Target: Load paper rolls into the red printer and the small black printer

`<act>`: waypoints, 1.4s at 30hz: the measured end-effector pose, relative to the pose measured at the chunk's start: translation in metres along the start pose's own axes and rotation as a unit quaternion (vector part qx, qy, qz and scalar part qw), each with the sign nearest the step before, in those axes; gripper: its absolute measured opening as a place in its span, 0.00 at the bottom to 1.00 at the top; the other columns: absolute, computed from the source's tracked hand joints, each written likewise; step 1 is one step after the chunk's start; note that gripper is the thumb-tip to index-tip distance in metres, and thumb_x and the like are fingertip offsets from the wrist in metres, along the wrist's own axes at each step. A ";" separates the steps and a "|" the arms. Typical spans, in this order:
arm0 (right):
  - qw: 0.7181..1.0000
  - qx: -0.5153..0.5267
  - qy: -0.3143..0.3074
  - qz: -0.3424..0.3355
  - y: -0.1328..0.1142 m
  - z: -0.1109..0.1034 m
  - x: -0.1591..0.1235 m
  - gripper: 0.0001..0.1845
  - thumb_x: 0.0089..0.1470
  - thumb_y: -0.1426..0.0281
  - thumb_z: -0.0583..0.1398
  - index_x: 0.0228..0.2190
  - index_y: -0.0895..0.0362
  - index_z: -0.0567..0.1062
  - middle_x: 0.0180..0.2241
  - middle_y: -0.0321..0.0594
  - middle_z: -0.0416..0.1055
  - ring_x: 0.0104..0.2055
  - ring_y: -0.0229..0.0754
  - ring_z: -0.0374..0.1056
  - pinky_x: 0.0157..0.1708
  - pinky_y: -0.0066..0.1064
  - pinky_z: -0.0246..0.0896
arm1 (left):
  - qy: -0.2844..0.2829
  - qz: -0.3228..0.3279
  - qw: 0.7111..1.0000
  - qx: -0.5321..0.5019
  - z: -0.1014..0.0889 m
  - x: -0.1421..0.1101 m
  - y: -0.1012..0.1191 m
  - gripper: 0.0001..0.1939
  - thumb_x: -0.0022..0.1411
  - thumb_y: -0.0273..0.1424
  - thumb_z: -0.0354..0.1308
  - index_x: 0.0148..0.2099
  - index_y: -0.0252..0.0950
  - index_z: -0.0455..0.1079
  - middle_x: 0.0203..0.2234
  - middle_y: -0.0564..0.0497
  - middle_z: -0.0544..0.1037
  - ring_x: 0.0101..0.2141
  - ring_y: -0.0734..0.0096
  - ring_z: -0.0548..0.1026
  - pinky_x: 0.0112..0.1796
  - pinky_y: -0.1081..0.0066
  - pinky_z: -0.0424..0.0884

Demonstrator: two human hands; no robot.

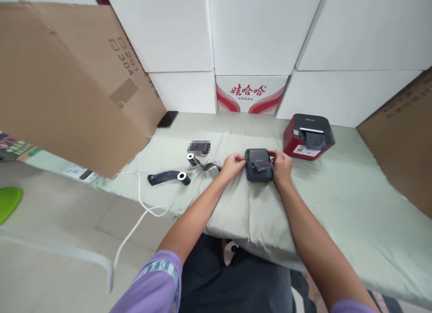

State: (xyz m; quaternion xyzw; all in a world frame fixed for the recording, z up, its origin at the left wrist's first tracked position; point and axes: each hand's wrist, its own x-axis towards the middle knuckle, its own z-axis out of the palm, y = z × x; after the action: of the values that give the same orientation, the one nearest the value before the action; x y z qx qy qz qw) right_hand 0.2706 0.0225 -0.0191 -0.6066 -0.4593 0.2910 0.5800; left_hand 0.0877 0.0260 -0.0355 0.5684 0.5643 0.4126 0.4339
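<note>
Pale green cloth surface [340, 200]: phone [168, 119], two rolls [184, 179], black device [258, 170], red printer [308, 137].

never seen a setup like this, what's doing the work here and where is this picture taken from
There is no robot here: these are a person's own bare hands. The single picture comes from a camera worn on the head, looking forward and down.

The left hand and right hand are at opposite sides of a small black device with a dark strip on top; how firmly they grip it is unclear.

On the pale green cloth there are also two rolls with dark strips, a phone-like slab and a red and black machine. One dark item is partly pixelated. White boxes stand behind.
</note>
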 end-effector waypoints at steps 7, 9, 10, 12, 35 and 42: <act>1.000 -0.010 0.002 -0.006 -0.001 -0.001 0.000 0.27 0.56 0.52 0.53 0.31 0.61 0.82 0.26 0.42 0.76 0.27 0.43 0.67 0.33 0.35 0.60 | -0.010 0.001 1.000 0.003 -0.001 0.000 0.000 0.02 0.56 0.26 0.58 0.32 0.35 0.71 0.24 0.54 0.76 0.29 0.74 0.74 0.33 0.74 0.70; 1.000 -0.011 0.001 -0.008 0.000 0.000 0.001 0.27 0.56 0.53 0.53 0.31 0.61 0.82 0.26 0.43 0.76 0.27 0.43 0.67 0.33 0.35 0.60 | -0.011 0.004 1.000 0.005 -0.001 0.001 -0.001 0.01 0.56 0.26 0.58 0.32 0.35 0.71 0.25 0.54 0.76 0.29 0.74 0.73 0.33 0.75 0.70; 1.000 -0.011 0.000 -0.006 0.000 -0.001 0.001 0.27 0.56 0.54 0.52 0.31 0.61 0.82 0.26 0.43 0.77 0.27 0.44 0.68 0.33 0.35 0.60 | -0.011 0.008 1.000 0.006 -0.001 0.001 -0.001 0.01 0.56 0.25 0.58 0.32 0.35 0.71 0.25 0.54 0.76 0.29 0.74 0.74 0.33 0.75 0.70; 1.000 -0.018 0.006 -0.009 0.000 -0.001 -0.001 0.25 0.57 0.55 0.52 0.31 0.60 0.82 0.27 0.43 0.77 0.28 0.44 0.68 0.34 0.35 0.60 | -0.011 0.017 1.000 0.006 -0.001 0.000 -0.001 0.01 0.57 0.25 0.58 0.32 0.34 0.71 0.27 0.53 0.77 0.30 0.74 0.74 0.34 0.74 0.70; 0.975 -0.101 -0.154 -0.127 0.011 -0.010 0.018 0.20 0.55 0.60 0.56 0.41 0.55 0.84 0.56 0.48 0.75 0.62 0.53 0.66 0.64 0.48 0.53 | 0.046 0.088 0.995 0.023 0.007 -0.011 0.009 0.07 0.62 0.23 0.56 0.42 0.36 0.73 0.37 0.50 0.81 0.30 0.75 0.74 0.37 0.73 0.70; 0.896 -0.338 -0.272 -0.093 -0.039 -0.010 0.050 0.17 0.54 0.64 0.57 0.34 0.54 0.86 0.46 0.45 0.80 0.57 0.53 0.71 0.60 0.41 0.59 | 0.038 0.096 0.994 0.030 0.008 -0.011 0.009 0.10 0.60 0.22 0.56 0.43 0.36 0.73 0.37 0.51 0.81 0.28 0.76 0.73 0.35 0.74 0.69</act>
State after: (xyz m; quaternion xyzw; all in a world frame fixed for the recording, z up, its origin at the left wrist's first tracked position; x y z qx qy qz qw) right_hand 0.2913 0.0597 0.0293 -0.6181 -0.7241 0.2163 0.2166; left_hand 0.0974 0.0145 -0.0284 0.6165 0.5351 0.4567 0.3537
